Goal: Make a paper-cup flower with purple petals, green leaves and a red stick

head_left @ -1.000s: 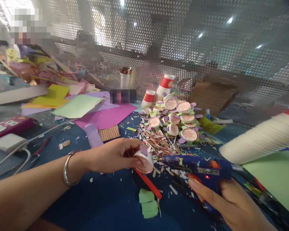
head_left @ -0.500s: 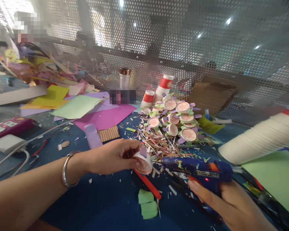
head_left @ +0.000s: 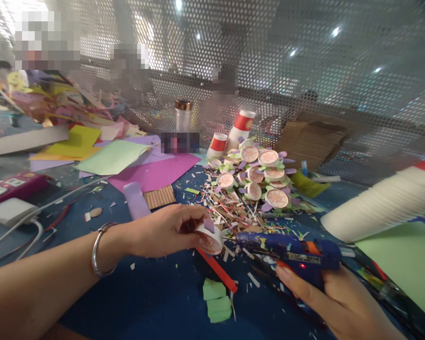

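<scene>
Between the thumb and fingers of my left hand is a cut paper cup bottom, a short white ring with an orange web-like drawing on its disc and a purple paper tab on its rim. My right hand is wrapped around the handle of a blue hot glue gun, whose small red light is on. The gun's nozzle points left at the cup bottom's edge; whether it touches cannot be made out. Below lie a red strip and small green paper pieces.
A heap of similar cup bottoms sits on paper scraps behind my hands. Stacked cups lean in at the right. Coloured sheets, a jar and a cardboard piece lie farther back, before a perforated metal screen.
My left hand has turned the cup bottom slightly, so its drawn disc shows narrower. The glue gun has barely shifted, its nozzle staying by the rim.
</scene>
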Demonstrator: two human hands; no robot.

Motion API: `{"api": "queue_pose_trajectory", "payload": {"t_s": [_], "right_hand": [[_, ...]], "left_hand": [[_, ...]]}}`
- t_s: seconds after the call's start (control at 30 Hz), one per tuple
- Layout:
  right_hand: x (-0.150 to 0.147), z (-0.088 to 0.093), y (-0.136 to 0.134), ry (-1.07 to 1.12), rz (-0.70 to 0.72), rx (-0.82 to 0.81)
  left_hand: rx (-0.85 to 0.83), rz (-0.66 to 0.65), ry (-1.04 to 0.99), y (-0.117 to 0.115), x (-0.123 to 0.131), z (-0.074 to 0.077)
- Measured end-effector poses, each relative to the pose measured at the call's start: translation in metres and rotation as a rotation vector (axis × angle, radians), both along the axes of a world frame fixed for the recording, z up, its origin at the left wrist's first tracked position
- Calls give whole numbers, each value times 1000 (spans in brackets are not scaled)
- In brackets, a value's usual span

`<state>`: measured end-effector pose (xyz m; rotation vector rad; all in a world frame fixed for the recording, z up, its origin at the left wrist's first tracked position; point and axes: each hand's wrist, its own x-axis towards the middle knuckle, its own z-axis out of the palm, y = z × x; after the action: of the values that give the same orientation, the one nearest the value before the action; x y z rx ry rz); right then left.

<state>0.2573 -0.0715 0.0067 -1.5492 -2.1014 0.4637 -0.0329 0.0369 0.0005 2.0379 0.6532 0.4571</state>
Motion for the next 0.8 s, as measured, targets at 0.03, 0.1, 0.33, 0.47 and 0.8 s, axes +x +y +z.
{"api": "queue_pose_trajectory", "payload": {"t_s": [0.03,0.1,0.33,0.47,0.8], "right_hand": [[0,0,0,-6,-6,-8],[0,0,-1,-16,-11,-16],[-3,3,0,-28,-28,26],[1,4,-2,33,-70,59],[-1,3,-7,107,-35,66]], "left_hand": [[26,10,27,0,0,1],[68,24,74,-2,1,5],[156,2,71,-7,-3,15],[-110,-47,-85,-4,-4,9],[-466,-59,-311,7,-3,-5]]}}
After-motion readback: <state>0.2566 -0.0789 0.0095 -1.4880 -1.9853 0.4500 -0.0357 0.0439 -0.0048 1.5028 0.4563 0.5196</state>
